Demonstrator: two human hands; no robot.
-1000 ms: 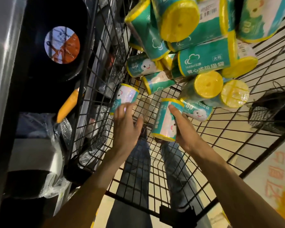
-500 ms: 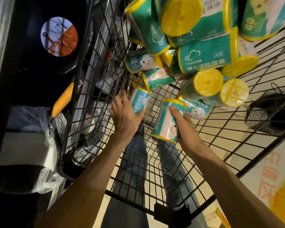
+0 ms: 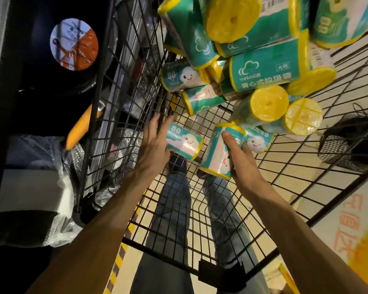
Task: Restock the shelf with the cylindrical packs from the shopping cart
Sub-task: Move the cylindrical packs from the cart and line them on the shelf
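Note:
Both my hands are inside the black wire shopping cart (image 3: 200, 209). My left hand (image 3: 155, 141) holds a small teal cylindrical pack (image 3: 184, 141) with yellow rims and a cloud face, lying on its side against my palm. My right hand (image 3: 240, 160) grips a second such pack (image 3: 219, 153), nearly upright, thumb across its front. A heap of larger and smaller teal-and-yellow packs (image 3: 263, 75) fills the far part of the cart. The shelf is the dark unit at the left (image 3: 30, 102).
On the dark shelf sit a black pan with a round orange-and-blue label (image 3: 73, 44), an orange handle (image 3: 79, 128) and plastic-wrapped goods (image 3: 57, 187). A dark bag (image 3: 348, 149) lies on the floor beyond the cart. My jeans show through the cart bottom.
My left hand closed around the small pack near the cart's left wall, turned it sideways and drew it toward the middle. My right hand kept its pack almost still.

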